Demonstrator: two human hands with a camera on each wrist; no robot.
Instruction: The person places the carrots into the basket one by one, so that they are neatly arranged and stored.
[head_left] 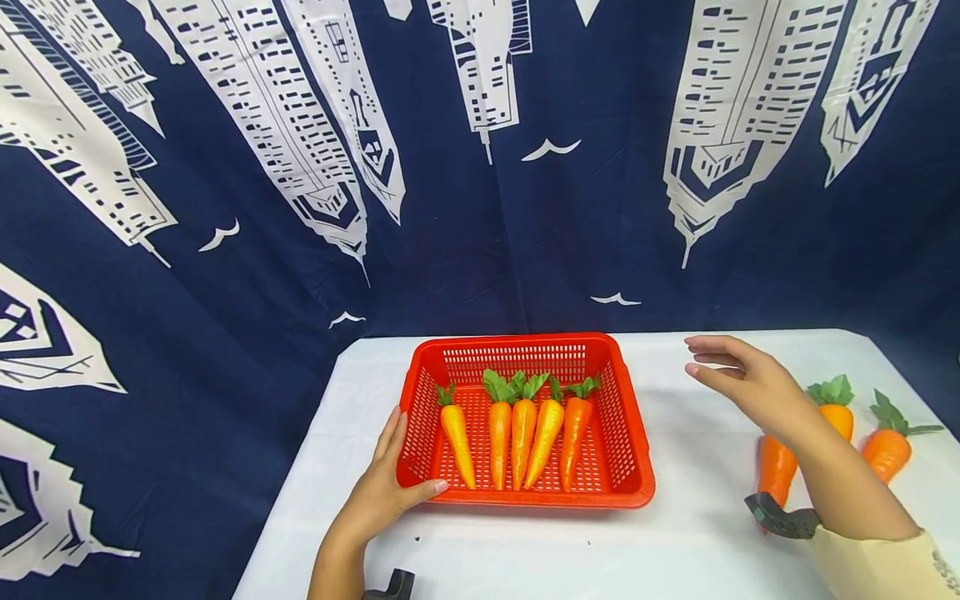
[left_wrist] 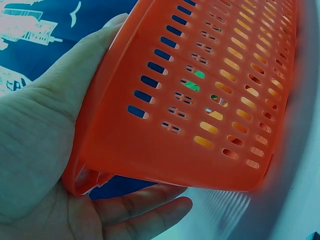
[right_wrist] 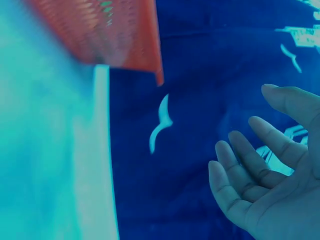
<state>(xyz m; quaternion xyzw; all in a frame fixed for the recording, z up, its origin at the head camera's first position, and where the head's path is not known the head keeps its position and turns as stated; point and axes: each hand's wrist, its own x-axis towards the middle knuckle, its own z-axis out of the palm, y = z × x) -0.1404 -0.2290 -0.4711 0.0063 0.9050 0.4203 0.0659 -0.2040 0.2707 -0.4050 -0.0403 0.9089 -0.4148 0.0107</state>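
A red plastic basket (head_left: 633,417) with slotted walls sits on the table, and several carrots (head_left: 522,433) with green leafy tops lie inside it in a loose row. My left hand (head_left: 371,500) holds the basket at its near left corner, thumb at the front rim and fingers along the left side. The left wrist view shows that hand (left_wrist: 45,120) wrapped about the rim, two fingers extending below it. To the right of the basket, my right hand (head_left: 738,375) is raised, holding nothing. Its fingers are spread and slightly bent in the right wrist view.
Beyond the right forearm lie an orange carrot (head_left: 777,467), a lighter one (head_left: 838,419) and another (head_left: 887,452) farther right. A white cloth covers the table (head_left: 487,558). Behind it hangs a navy curtain (head_left: 465,250) printed with white buildings and birds.
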